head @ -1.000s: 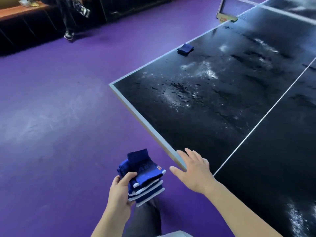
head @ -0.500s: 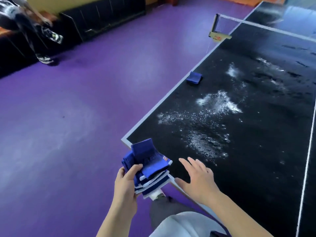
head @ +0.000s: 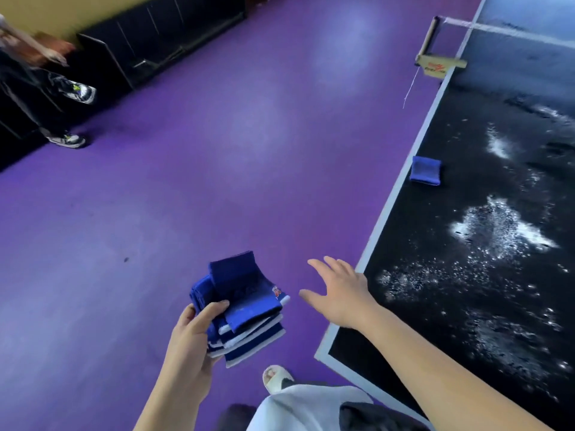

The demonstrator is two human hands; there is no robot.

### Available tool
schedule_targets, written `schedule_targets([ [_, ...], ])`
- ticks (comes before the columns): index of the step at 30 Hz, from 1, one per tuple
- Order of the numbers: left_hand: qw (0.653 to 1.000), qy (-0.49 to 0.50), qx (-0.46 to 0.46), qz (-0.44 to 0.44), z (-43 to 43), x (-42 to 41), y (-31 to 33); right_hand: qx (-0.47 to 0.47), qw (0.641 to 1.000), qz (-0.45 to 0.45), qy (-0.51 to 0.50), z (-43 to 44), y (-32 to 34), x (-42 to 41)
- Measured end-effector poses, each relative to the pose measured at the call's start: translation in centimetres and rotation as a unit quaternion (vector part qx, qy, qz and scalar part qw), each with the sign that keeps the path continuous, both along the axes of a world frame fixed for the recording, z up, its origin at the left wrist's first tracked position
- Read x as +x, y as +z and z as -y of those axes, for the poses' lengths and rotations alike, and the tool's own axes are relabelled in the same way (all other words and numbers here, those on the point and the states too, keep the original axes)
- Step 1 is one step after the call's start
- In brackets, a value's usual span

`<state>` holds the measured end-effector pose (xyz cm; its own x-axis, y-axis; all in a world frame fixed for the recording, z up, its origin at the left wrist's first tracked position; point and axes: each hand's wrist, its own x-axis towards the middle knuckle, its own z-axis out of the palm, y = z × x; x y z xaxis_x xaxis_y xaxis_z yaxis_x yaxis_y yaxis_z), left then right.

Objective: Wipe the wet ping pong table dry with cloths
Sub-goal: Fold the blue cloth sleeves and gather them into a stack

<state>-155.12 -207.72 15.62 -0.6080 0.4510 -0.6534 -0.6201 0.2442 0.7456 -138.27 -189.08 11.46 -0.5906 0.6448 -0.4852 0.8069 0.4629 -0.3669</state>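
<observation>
A purple floor (head: 217, 150) spreads left of the table (head: 385, 213), with black barriers (head: 161, 32) along the far wall and another person's sneakers (head: 67, 140) near them. A net post (head: 429, 38) clamps to the table's edge, its net running right. The table's dark top runs lengthwise away toward the net, glistening with water patches (head: 497, 228). One folded blue cloth (head: 425, 170) lies on it just inside the pale edge. The left hand (head: 189, 343) grips a stack of cloths (head: 242, 309), soft blue terry with white borders, over the floor beside the corner. The right hand (head: 339, 293) hovers with fingers spread, grasping nothing, above the table's edge.
</observation>
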Motion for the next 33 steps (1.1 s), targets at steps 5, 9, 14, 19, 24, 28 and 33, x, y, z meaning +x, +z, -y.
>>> schedule_targets([
  [5,0.996,-0.066,0.023,0.048,-4.9,-7.0,-1.0,0.019,0.998,0.0,-0.06,-2.9,1.1,-6.5],
  [9,0.983,-0.17,0.028,0.065,-10.6,-11.0,-1.8,0.027,0.982,-0.008,-0.188,-4.1,1.3,-8.3],
  [14,0.955,-0.278,0.042,0.094,-17.9,-14.6,-1.5,0.018,0.931,0.025,-0.364,-2.5,1.7,-6.6],
  [19,0.93,-0.35,0.019,0.112,-24.2,-13.9,-2.2,0.007,0.877,0.018,-0.481,-3.1,2.6,-4.2],
  [24,0.903,-0.414,-0.017,0.113,-31.5,-10.4,-4.4,0.01,0.827,-0.03,-0.561,-10.0,-0.1,-0.6],
  [28,0.899,-0.426,-0.062,0.081,-38.2,-8.2,-5.1,-0.013,0.803,-0.068,-0.591,-19.1,-3.4,2.1],
  [33,0.902,-0.419,-0.097,0.033,-47.7,-5.9,-4.0,-0.021,0.792,-0.079,-0.605,-33.9,-5.4,5.6],
])
